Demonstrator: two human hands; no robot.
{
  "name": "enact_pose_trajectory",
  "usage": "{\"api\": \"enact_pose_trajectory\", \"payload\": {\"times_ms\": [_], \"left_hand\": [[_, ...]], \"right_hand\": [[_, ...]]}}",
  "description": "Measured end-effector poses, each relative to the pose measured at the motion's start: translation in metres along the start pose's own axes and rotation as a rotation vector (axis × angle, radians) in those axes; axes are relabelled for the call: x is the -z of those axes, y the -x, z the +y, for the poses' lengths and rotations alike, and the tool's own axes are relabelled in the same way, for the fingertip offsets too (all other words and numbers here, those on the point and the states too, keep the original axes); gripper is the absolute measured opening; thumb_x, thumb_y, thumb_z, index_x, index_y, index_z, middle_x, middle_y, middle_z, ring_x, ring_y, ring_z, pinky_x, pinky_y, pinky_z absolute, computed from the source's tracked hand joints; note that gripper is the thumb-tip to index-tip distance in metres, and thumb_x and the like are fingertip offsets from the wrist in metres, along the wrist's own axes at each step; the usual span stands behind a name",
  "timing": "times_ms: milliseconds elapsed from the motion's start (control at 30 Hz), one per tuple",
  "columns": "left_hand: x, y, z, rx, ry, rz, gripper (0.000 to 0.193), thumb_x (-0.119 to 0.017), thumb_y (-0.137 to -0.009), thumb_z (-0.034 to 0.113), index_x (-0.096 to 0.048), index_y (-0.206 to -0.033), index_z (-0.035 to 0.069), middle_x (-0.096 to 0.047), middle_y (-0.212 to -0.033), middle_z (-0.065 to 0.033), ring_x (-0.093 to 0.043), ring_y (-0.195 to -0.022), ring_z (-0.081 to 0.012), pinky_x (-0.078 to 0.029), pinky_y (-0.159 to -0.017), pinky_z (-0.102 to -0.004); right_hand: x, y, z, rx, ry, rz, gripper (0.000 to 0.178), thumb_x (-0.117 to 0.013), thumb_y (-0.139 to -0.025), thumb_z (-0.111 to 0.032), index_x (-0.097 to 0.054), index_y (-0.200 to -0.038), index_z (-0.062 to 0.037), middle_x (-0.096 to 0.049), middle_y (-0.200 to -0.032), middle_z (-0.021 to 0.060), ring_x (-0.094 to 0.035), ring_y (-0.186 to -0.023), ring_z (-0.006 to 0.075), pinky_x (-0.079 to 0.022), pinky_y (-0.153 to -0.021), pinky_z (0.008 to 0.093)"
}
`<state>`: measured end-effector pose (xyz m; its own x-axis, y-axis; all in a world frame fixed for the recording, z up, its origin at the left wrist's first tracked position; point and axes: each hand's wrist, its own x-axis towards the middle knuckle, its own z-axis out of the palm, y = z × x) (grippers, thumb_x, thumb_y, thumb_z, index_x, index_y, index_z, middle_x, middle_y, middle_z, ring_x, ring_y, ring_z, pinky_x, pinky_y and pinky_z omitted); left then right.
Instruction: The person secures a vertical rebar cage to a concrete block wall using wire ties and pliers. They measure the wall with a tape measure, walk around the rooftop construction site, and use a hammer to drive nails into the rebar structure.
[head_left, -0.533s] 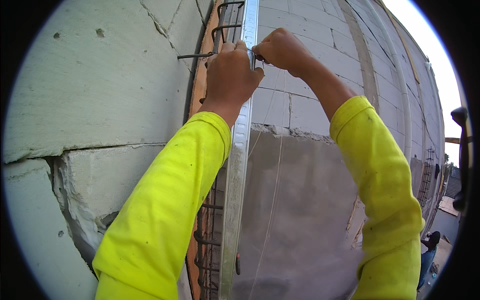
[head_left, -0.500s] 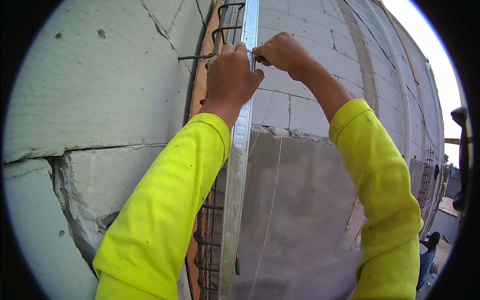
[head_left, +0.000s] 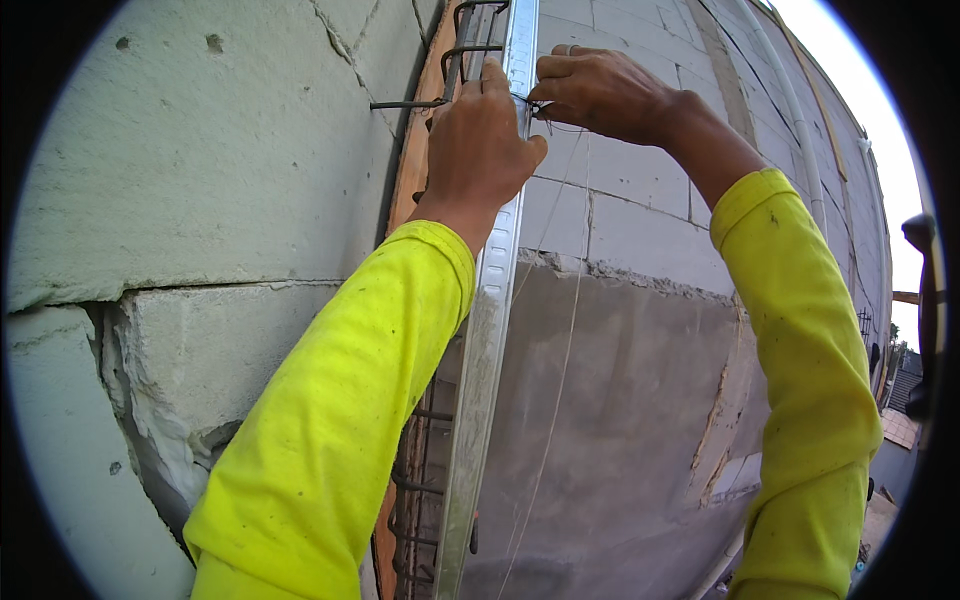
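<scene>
A long silvery metal channel (head_left: 488,310) stands upright, leaning slightly, in front of a cage of steel rebar (head_left: 418,485). My left hand (head_left: 482,160) is closed against the channel near its upper part, its fingertips partly hidden behind the hand. To the right of the channel, my right hand (head_left: 605,95) pinches a thin dark tie wire (head_left: 535,108) between thumb and fingers, close to the metal. A pale string (head_left: 566,370) hangs down below the right hand.
Pale block wall (head_left: 200,190) rises close on the left, with a broken, gapped joint. A rebar stub (head_left: 405,104) juts toward it. An orange-brown board (head_left: 412,165) stands behind the cage. Beyond is another block wall with grey render (head_left: 620,400) and a white pipe (head_left: 800,120).
My right hand has turned and opened out from a tight fist to a fingertip pinch, its wrist shifting right. The left hand keeps its place on the channel. The view has shifted slightly.
</scene>
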<state>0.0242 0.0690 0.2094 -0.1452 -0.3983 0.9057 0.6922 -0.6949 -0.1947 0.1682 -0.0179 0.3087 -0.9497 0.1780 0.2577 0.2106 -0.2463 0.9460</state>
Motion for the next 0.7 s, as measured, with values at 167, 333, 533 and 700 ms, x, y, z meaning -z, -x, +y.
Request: {"api": "enact_pose_trajectory", "payload": {"times_ms": [167, 333, 533, 700], "left_hand": [[-0.001, 0.002, 0.000, 0.053, -0.003, -0.018, 0.086, -0.082, -0.069, 0.019, -0.042, -0.139, -0.011, -0.066, -0.114, -0.0298, -0.069, -0.101, -0.0410, -0.057, -0.090, -0.0416], [-0.004, 0.002, -0.003, -0.016, -0.019, 0.054, 0.090, -0.080, -0.067, 0.022, -0.038, -0.139, -0.013, -0.066, -0.107, -0.0273, -0.070, -0.091, -0.0398, -0.058, -0.081, -0.0436], [-0.003, 0.003, -0.004, 0.005, 0.050, 0.034, 0.089, -0.075, -0.069, 0.021, -0.034, -0.140, -0.012, -0.054, -0.125, -0.0331, -0.061, -0.109, -0.0420, -0.052, -0.094, -0.0438], [0.000, 0.003, -0.001, 0.009, 0.138, 0.041, 0.089, -0.074, -0.069, 0.017, -0.033, -0.140, -0.016, -0.055, -0.125, -0.0358, -0.057, -0.115, -0.0453, -0.050, -0.096, -0.0448]], "right_hand": [[0.006, -0.005, 0.005, 0.114, -0.069, 0.034, 0.012, -0.073, -0.087, -0.011, -0.071, -0.093, -0.0013, -0.065, -0.092, 0.0091, -0.064, -0.088, 0.0245, -0.055, -0.079, 0.0373], [0.001, -0.006, -0.002, -0.109, -0.328, -0.006, 0.013, -0.069, -0.091, -0.011, -0.070, -0.095, 0.0011, -0.065, -0.084, 0.0131, -0.063, -0.078, 0.0281, -0.052, -0.074, 0.0412], [0.004, -0.006, -0.002, -0.174, -0.343, -0.119, 0.027, -0.062, -0.092, -0.029, -0.065, -0.089, -0.0028, -0.067, -0.094, 0.0198, -0.065, -0.087, 0.0367, -0.049, -0.076, 0.0460], [-0.005, -0.004, -0.008, -0.367, -0.406, -0.038, 0.025, -0.062, -0.088, -0.026, -0.068, -0.084, -0.0022, -0.067, -0.083, 0.0208, -0.065, -0.084, 0.0396, -0.050, -0.074, 0.0471]]}}
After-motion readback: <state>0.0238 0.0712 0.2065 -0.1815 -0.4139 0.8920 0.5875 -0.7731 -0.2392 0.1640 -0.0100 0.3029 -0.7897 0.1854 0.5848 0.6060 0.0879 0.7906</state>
